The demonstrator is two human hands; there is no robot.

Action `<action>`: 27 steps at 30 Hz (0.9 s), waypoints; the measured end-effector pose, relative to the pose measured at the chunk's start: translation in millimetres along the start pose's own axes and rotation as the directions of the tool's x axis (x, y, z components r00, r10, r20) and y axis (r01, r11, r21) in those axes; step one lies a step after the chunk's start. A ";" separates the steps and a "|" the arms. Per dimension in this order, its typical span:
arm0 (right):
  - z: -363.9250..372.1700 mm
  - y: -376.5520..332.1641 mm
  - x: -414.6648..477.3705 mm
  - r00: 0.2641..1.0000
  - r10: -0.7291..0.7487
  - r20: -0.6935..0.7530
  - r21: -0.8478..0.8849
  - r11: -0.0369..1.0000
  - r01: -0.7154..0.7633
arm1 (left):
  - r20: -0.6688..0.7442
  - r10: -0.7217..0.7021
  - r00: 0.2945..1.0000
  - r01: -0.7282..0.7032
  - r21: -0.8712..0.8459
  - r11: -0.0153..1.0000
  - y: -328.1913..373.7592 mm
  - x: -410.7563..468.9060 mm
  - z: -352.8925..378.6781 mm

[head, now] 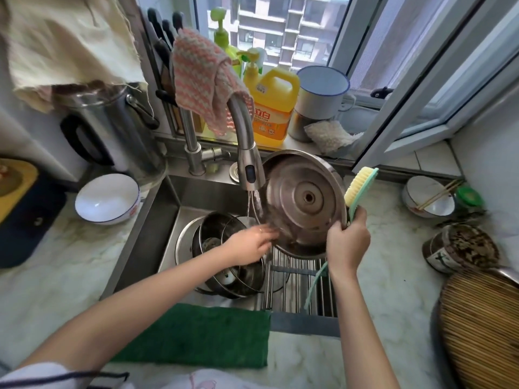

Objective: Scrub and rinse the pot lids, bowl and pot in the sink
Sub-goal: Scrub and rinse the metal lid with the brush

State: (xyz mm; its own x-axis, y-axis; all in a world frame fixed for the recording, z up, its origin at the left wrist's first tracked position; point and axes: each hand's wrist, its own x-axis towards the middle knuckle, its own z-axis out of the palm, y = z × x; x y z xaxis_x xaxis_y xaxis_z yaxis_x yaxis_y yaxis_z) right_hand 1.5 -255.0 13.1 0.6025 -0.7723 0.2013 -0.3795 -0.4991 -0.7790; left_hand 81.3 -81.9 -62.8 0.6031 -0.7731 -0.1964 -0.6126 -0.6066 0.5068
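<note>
Over the sink (168, 220) below the window (280, 37), right hand (348, 242) grips lid (303, 197) and brush (359, 186), left hand (250, 242) spread.

Looking forward and down from head height through a wide-angle lens, facing the grey stainless steel sink (151, 228) and the glass window (280, 32) behind it. Sitting close above the pale marbled stone tabletop (56, 262), taking in both bare forearms (168, 290) from the bottom edge. Bending straight lines near the borders.
</note>
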 end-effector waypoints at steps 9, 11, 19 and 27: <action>-41.1 42.5 8.4 0.839 -0.535 -0.105 -0.144 0.842 0.519 | -0.032 -0.332 0.943 0.259 -0.559 0.788 -6.5 -42.6 4.9; -51.9 38.3 21.3 0.823 -0.558 -0.104 -0.155 0.827 0.541 | -0.105 -0.387 0.916 0.261 -0.579 0.773 -10.7 -46.3 1.8; -20.5 7.5 105.2 0.748 -0.595 0.295 -0.323 0.674 0.664 | -0.222 -0.480 0.848 0.304 -0.538 0.786 -16.4 -44.9 -8.2; 48.5 4.8 147.0 0.673 -0.519 0.527 -0.397 0.550 0.735 | -0.081 -0.594 0.800 0.508 -0.436 0.743 -14.9 -53.1 13.6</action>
State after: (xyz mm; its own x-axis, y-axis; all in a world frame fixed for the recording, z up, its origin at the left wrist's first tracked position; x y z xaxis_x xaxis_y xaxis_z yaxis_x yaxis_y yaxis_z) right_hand 122.4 -351.8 10.1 0.9724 -0.0540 0.2270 -0.0449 -0.9980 -0.0451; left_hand 51.5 -34.3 -71.4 0.8880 -0.2433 -0.3903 0.0736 -0.7626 0.6427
